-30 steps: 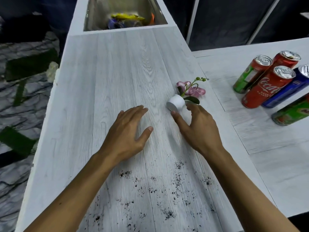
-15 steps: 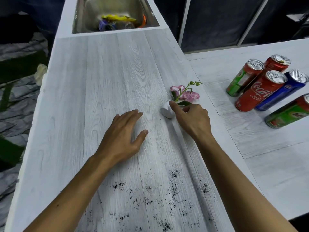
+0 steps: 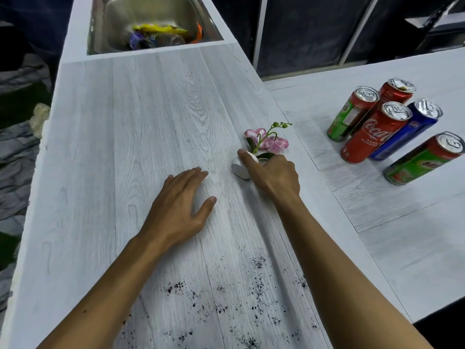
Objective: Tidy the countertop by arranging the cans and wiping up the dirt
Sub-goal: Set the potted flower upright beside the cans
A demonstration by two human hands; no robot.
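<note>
Your right hand (image 3: pixel 273 177) has its fingers curled round the small white round pot (image 3: pixel 239 170), index finger laid over its top. The pot sits at centre-right of the frame on the white wood-grain countertop (image 3: pixel 151 122). It seems tipped: its flat base faces lower left, and the pink artificial orchid (image 3: pixel 269 141) points upper right, so its long axis runs along that diagonal. Your left hand (image 3: pixel 176 212) lies flat and released on the surface just left of the pot, holding nothing.

The scattered black dirt (image 3: pixel 256 263) is behind both hands, toward the lower middle of the frame and between your forearms. The cluster of five aluminium drink cans (image 3: pixel 372 137) stands well apart at the right, on the adjoining section, nearer your right hand.

The pot is close to the seam where the two sections meet. There is bare surface above it, running to the stainless steel sink (image 3: pixel 156 18) at the top. You probably need to stand the pot upright before you wipe.
</note>
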